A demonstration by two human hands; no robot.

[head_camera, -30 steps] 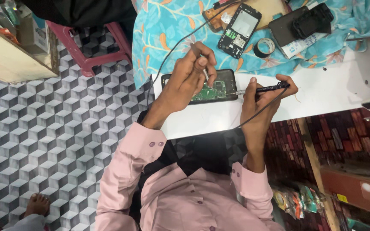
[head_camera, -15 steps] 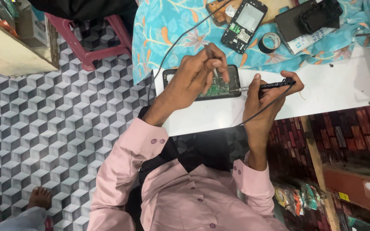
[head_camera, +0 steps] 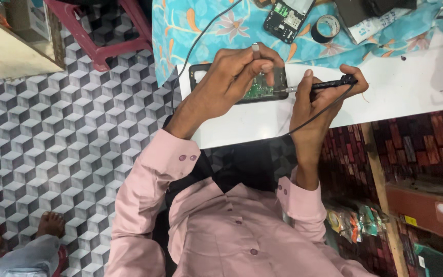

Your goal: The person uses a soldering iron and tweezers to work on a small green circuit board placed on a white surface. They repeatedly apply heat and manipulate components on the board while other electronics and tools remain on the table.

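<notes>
We take the opened phone (head_camera: 262,88) as our landmark: it lies flat on the white table (head_camera: 411,87), close to the table's near edge, green circuit board showing. Nearest us, our pink sleeves come up from below that edge. Our left hand (head_camera: 234,77) arches over the phone's left half, fingers pinched around a small slim tool (head_camera: 256,50) whose grey end sticks up above them. Just right of the phone, our right hand (head_camera: 316,102) clenches a black soldering iron (head_camera: 329,83), its metal tip meeting the phone's right edge, its cord trailing over the table's near edge. Right of that hand the tabletop lies bare. Beyond the phone a turquoise flowered cloth (head_camera: 216,25) holds a second opened phone (head_camera: 287,15) and a tape roll (head_camera: 325,28).
</notes>
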